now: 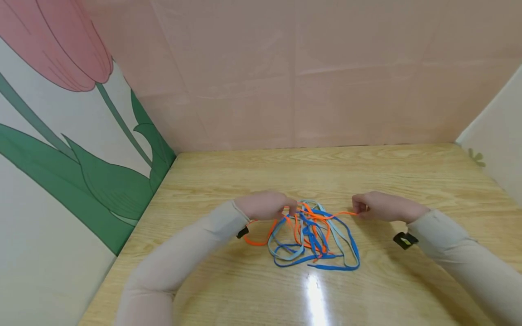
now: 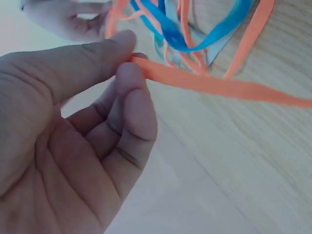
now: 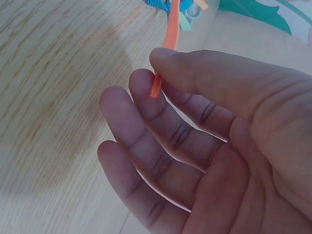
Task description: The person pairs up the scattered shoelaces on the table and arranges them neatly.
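A tangle of flat laces lies on the table: an orange lace [image 1: 256, 243], a blue lace [image 1: 356, 251] and a pale blue lace [image 1: 340, 240], looped over one another. At the tangle's left side my left hand [image 1: 267, 205] pinches the orange lace [image 2: 195, 84] between thumb and fingers, as the left wrist view shows. To the right of the tangle, my right hand [image 1: 379, 206] holds an orange lace end [image 3: 168, 34] between thumb and forefinger, its tip sticking out past them. From there the orange strip runs left into the tangle.
The wooden table [image 1: 228, 290] spreads around the laces. A pink covering [image 1: 293, 90] hangs at the back, and a white panel with a tulip print [image 1: 110, 181] stands on the left. Another pale panel [image 1: 499, 149] is at the right. Dark tags [image 1: 405, 240] hang at both wrists.
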A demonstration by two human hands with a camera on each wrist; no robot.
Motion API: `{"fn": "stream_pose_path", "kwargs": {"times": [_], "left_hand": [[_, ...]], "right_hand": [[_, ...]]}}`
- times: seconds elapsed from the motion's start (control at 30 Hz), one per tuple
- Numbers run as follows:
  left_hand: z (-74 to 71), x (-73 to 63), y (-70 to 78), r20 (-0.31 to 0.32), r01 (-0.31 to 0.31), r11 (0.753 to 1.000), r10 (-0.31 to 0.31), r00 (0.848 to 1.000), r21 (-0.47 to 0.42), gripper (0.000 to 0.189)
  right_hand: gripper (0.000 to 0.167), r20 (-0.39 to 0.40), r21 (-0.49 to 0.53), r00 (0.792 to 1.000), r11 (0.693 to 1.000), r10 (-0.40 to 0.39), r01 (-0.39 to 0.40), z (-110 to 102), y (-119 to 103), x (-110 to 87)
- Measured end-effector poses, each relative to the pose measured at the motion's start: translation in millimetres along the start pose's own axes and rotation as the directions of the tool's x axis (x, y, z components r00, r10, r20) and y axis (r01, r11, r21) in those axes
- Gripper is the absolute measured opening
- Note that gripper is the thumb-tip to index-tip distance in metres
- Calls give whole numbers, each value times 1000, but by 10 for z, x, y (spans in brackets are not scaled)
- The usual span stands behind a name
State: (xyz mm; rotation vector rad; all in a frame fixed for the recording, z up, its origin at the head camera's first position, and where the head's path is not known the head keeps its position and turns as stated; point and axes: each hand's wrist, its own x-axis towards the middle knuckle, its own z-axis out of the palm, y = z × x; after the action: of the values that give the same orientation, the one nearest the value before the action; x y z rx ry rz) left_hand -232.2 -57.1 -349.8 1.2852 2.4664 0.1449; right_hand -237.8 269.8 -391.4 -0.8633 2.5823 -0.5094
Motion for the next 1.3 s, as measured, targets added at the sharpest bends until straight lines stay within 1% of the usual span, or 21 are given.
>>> {"fn": "stream_pose_path", "kwargs": {"times": [0.07, 0.2, 0.33, 0.4, 0.47, 0.53, 0.57, 0.63, 0.7, 0.73, 0.8, 0.87, 0.97, 1.03, 1.07, 1.1, 1.13, 1.17, 1.2, 1.27, 1.3], "left_hand": [[-41, -23, -25, -10, -22, 999, 22, 1000, -27, 20], [-108, -55, -68, -39, -64, 997, 62, 997, -39, 8], [-221, -98, -105, -121, -70, 997, 64, 991, -43, 7], [-296, -124, -137, -191, -50, 996, 35, 981, -72, 9], [-381, -154, -185, -260, -33, 987, -10, 966, -160, 10], [-476, -198, -248, -328, -30, 956, -70, 942, -290, 11], [-522, -221, -284, -367, -39, 934, -101, 925, -354, 11], [-622, -286, -350, -430, -68, 874, -168, 887, -481, 12], [-716, -355, -422, -497, -120, 810, -229, 837, -574, 14], [-759, -387, -465, -534, -158, 778, -252, 807, -608, 14], [-833, -456, -562, -587, -229, 706, -316, 746, -670, 14], [-890, -516, -676, -629, -311, 632, -371, 683, -710, 12], [-943, -585, -842, -660, -421, 521, -462, 592, -742, 10], [-963, -618, -931, -666, -494, 446, -527, 529, -746, 10], [-968, -631, -971, -664, -529, 412, -559, 496, -742, 10], [-971, -642, -1007, -659, -566, 374, -593, 463, -734, 8], [-972, -652, -1044, -651, -603, 337, -625, 431, -723, 7], [-969, -664, -1078, -638, -639, 297, -655, 404, -710, 4], [-966, -675, -1111, -625, -667, 267, -683, 379, -696, 2], [-954, -697, -1177, -593, -713, 209, -729, 343, -669, 6], [-945, -710, -1209, -576, -731, 183, -748, 330, -657, 7]], "right_hand": [[13, -2, -3, 1000, 1000, 3, -3, -5, -2, -1], [13, -5, -5, 1000, 1000, 7, -7, -24, -15, -10], [14, -21, -14, 1000, 1000, 2, -3, -64, -16, -40], [14, -34, 0, 999, 1000, 1, -1, -103, -10, -66], [13, -54, 13, 999, 1000, 2, -2, -154, 6, -93], [11, -78, 33, 997, 999, 14, -11, -225, 36, -122], [9, -87, 49, 996, 999, 27, -22, -269, 52, -139], [5, -119, 69, 992, 997, 51, -43, -364, 106, -178], [2, -162, 100, 984, 993, 76, -60, -483, 166, -235], [3, -186, 120, 978, 990, 91, -70, -550, 198, -270], [8, -248, 157, 964, 986, 90, -51, -687, 283, -346], [13, -306, 191, 944, 980, 121, -63, -836, 355, -431], [19, -377, 271, 910, 960, 173, -70, -1031, 481, -537], [18, -421, 364, 884, 931, 205, -42, -1129, 561, -577], [16, -440, 438, 876, 899, 196, 18, -1168, 608, -587], [16, -463, 526, 867, 845, 185, 100, -1194, 651, -590], [17, -488, 606, 857, 771, 168, 194, -1213, 692, -590], [18, -508, 679, 848, 675, 151, 287, -1227, 734, -591], [20, -525, 738, 840, 563, 134, 372, -1237, 775, -590], [24, -547, 812, 828, 319, 124, 489, -1249, 849, -592], [24, -558, 822, 820, 226, 132, 523, -1254, 880, -589]]}}
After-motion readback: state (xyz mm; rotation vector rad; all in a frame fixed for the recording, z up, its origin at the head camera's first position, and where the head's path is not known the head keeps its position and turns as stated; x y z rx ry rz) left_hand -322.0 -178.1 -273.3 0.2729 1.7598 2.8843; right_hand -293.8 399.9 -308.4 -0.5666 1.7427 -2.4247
